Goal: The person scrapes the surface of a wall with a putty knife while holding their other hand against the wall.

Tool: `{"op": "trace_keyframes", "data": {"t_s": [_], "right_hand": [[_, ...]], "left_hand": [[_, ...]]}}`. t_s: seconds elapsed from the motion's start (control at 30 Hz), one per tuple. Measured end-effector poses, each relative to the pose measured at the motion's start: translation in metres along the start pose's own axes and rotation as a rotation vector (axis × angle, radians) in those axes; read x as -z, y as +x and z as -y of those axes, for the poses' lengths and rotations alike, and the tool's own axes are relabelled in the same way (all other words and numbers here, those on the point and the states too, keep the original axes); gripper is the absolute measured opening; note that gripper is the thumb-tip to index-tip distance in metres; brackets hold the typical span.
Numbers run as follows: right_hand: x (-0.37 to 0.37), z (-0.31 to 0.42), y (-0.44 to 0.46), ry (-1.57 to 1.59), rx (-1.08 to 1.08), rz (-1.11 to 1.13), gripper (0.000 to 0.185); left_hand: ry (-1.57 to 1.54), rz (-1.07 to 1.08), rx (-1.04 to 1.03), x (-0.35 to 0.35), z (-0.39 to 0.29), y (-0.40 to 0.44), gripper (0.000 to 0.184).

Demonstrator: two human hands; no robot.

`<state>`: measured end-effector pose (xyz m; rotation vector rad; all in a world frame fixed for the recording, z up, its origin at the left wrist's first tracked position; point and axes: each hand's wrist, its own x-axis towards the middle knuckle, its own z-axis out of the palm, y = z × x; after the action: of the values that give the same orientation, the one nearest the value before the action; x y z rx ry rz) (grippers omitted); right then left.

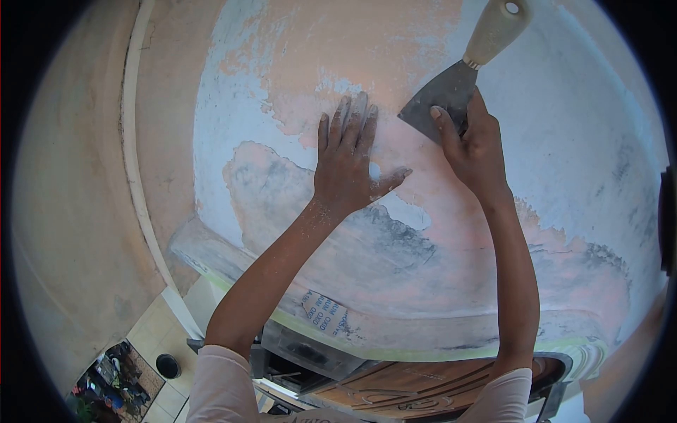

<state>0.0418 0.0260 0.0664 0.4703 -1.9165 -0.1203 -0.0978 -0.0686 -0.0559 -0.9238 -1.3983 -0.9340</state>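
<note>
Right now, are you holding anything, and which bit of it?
The right hand holds a scraper by its blade, thumb on the flat face; the left hand holds nothing.

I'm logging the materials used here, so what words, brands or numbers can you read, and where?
"NUM OXID", repeated and cut short, on the printed sheet at the ledge; its other print is unclear.
Shirt: dark lettering, cut off by the picture's bottom edge, unreadable.
Carved wooden panel: pale marks, too blurred to read.
</note>
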Motion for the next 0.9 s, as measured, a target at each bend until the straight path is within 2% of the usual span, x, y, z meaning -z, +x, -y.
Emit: {"op": "trace_keyframes", "data": {"t_s": [0.1,0.13,0.23,0.33,0.43,0.53,0.63,0.77,0.8,0.9], "right_hand": [[-0.002,-0.003,0.008,0.044,-0.08,-0.21,0.028],[-0.005,-0.003,0.008,0.019,0.022,-0.193,0.029],[0.001,0.005,0.007,-0.042,-0.044,0.023,0.028],[-0.005,-0.002,0.013,0.008,-0.066,-0.273,0.025],[-0.004,0.005,0.005,-0.024,0.004,0.049,0.024],[-0.003,0.0,0.012,0.0,-0.067,-0.176,0.026],[-0.008,-0.003,0.011,0.012,0.014,-0.151,0.027],[-0.002,-0.001,0.012,0.004,-0.074,-0.144,0.027],[-0.007,-0.009,0.014,0.078,-0.026,-0.292,0.028],[-0.009,0.002,0.0,0.022,-0.045,-0.062,0.026]], "left_hand": [[-0.008,-0.01,0.0,-0.002,-0.002,0.001,0.097],[-0.008,-0.012,0.002,-0.001,-0.001,0.001,0.097],[-0.014,-0.011,0.004,-0.001,-0.001,0.001,0.097],[-0.011,-0.018,-0.002,-0.001,-0.001,0.001,0.097],[-0.024,-0.024,-0.008,-0.001,0.0,0.001,0.096],[-0.025,-0.026,-0.007,-0.001,0.0,0.001,0.092],[-0.019,-0.031,-0.008,-0.001,0.0,0.001,0.092],[-0.056,-0.015,-0.015,0.0,0.007,0.001,0.091],[-0.059,0.001,-0.034,0.002,0.014,0.0,0.09],[-0.012,0.002,-0.086,0.013,0.039,0.002,0.087]]}}
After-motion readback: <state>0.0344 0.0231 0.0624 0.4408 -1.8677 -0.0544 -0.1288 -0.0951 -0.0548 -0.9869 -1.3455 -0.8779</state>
